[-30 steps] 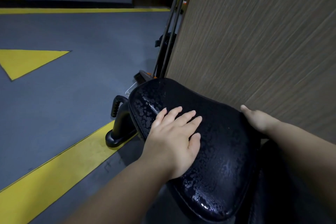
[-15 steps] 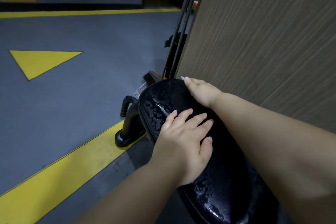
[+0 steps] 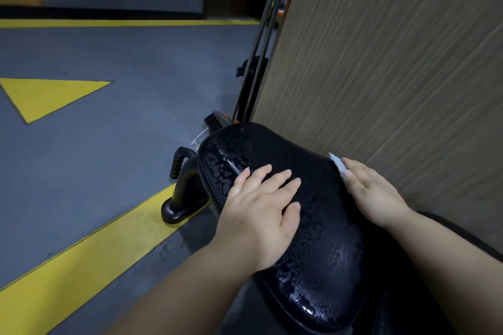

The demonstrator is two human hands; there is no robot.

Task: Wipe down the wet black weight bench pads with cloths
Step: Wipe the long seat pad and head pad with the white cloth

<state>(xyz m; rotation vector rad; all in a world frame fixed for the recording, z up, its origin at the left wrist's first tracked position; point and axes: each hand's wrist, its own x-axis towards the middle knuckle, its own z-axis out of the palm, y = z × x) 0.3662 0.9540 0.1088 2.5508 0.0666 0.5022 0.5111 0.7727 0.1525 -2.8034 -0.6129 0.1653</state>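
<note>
The black weight bench pad [image 3: 326, 231] fills the lower middle of the view, with beads of water across its glossy surface, thickest at the far left and the near end. My left hand [image 3: 261, 209] lies flat on the pad's left half with its fingers apart and nothing visible under it. My right hand [image 3: 373, 193] rests on the pad's right edge beside the wall. It presses a pale cloth [image 3: 337, 164], of which only a small tip shows past the fingertips.
A wood-grain wall panel [image 3: 381, 62] stands close along the pad's right side. Below the pad's far end sits the black bench foot [image 3: 182, 198] with a ribbed handle, on grey floor with a yellow stripe [image 3: 81, 261]. Dark metal rods [image 3: 258, 62] lean at the wall's corner.
My right hand has slid from the pad's far tip back along the right edge toward me, and the cloth tip now shows. My left hand stays flat on the pad.
</note>
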